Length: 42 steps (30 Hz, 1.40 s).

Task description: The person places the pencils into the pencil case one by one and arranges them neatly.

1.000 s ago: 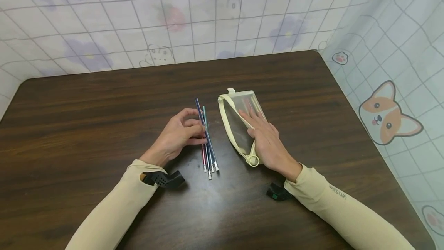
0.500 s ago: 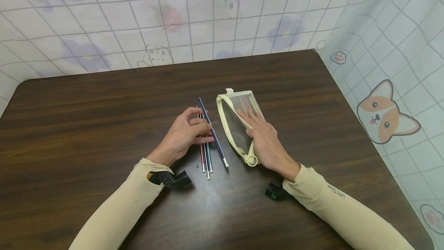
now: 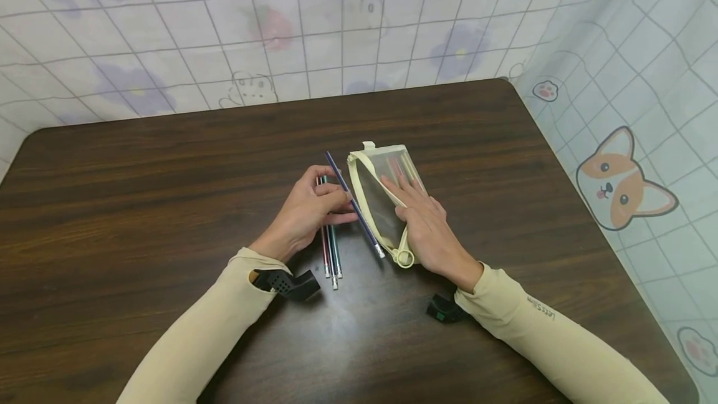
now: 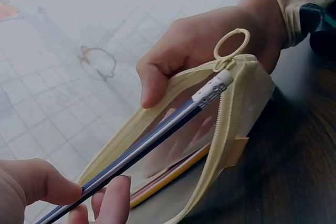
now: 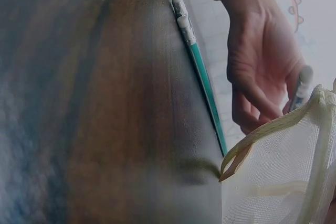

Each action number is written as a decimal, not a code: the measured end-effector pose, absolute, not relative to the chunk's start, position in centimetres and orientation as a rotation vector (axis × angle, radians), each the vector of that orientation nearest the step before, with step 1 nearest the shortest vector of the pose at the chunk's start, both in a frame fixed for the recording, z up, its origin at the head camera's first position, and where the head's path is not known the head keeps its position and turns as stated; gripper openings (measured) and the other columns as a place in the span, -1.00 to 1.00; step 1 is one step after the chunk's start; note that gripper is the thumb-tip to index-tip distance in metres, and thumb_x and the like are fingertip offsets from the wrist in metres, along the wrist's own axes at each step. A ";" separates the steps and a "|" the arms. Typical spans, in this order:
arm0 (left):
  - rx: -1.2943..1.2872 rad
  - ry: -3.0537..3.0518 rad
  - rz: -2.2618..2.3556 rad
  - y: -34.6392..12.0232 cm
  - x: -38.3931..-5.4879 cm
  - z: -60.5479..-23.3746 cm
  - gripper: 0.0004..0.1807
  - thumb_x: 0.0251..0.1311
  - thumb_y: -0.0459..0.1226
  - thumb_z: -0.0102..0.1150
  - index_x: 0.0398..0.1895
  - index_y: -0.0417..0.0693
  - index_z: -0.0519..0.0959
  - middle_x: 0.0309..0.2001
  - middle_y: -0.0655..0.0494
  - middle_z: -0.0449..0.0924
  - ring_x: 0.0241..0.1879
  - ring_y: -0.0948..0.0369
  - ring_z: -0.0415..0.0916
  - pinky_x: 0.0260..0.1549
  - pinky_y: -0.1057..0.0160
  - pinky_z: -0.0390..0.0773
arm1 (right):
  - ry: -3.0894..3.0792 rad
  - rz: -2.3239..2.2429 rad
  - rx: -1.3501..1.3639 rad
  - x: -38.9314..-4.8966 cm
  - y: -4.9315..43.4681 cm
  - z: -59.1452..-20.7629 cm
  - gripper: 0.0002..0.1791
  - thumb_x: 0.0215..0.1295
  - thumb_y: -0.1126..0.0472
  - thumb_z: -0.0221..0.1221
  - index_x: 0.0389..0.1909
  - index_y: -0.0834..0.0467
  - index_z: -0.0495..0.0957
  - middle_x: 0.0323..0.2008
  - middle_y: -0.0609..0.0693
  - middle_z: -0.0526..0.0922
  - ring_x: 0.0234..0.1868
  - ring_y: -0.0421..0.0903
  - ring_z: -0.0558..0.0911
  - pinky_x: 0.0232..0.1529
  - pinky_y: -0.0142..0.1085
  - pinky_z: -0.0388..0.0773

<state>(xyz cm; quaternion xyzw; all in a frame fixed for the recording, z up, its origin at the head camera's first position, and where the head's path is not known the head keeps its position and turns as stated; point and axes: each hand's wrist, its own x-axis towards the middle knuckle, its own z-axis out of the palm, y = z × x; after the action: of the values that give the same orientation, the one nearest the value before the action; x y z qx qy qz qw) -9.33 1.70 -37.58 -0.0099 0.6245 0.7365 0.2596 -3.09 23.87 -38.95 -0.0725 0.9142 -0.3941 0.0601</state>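
Observation:
My left hand [image 3: 314, 207] pinches a blue striped pencil [image 3: 364, 223] between thumb and fingers. In the left wrist view the eraser end of this pencil [image 4: 140, 146] lies across the open mouth of a pale yellow mesh pencil case [image 4: 228, 119]. My right hand [image 3: 429, 223] rests on the case with its fingers stretched over the mesh. Its thumb [image 4: 152, 90] hooks over the zipper edge. Yellow and red pencils [image 4: 176, 174] show inside. Several more pencils [image 3: 325, 254] lie under my left hand, partly hidden by it.
A dark wooden table [image 3: 168, 204] holds everything. Behind it and on the right hangs a white checked cloth [image 3: 314, 30] with animal prints. Both wrists carry black camera mounts [image 3: 297, 285]. A ring zipper pull [image 3: 404, 258] sits at the near end of the case.
My left hand has drawn the blue pencil off the bunch and moved right, bringing it to the mouth of the case. My right hand has stayed on the case.

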 end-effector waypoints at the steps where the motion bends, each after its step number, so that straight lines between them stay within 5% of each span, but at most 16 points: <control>1: -0.033 1.693 2.002 1.8 -9.4 -37.5 -0.36 0.29 -0.54 0.08 0.39 -0.20 0.11 -0.29 0.02 0.63 -0.37 0.18 0.70 -0.11 0.06 0.85 | 2.771 -1.189 -0.220 -3.1 23.9 -38.9 -0.37 0.58 0.10 -0.38 0.62 -0.24 0.12 0.68 -0.04 0.01 0.72 0.17 -0.07 0.61 0.40 -0.15; 42: -0.082 1.617 1.967 5.9 -9.4 -39.0 -0.30 0.32 -0.55 0.07 0.47 -0.14 0.09 -0.08 -0.10 0.54 -0.28 0.18 0.69 -0.09 0.13 0.84 | 2.754 -1.194 -0.219 -3.2 23.8 -39.2 -0.36 0.58 0.10 -0.39 0.63 -0.24 0.11 0.68 0.01 0.00 0.72 0.19 -0.09 0.62 0.41 -0.20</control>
<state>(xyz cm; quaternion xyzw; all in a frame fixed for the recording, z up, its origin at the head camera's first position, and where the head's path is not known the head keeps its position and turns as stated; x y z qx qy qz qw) -9.39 5.86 -38.98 -0.0309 0.6068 0.7383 0.2928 -3.15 23.82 -39.18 -0.0725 0.9131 -0.3959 0.0656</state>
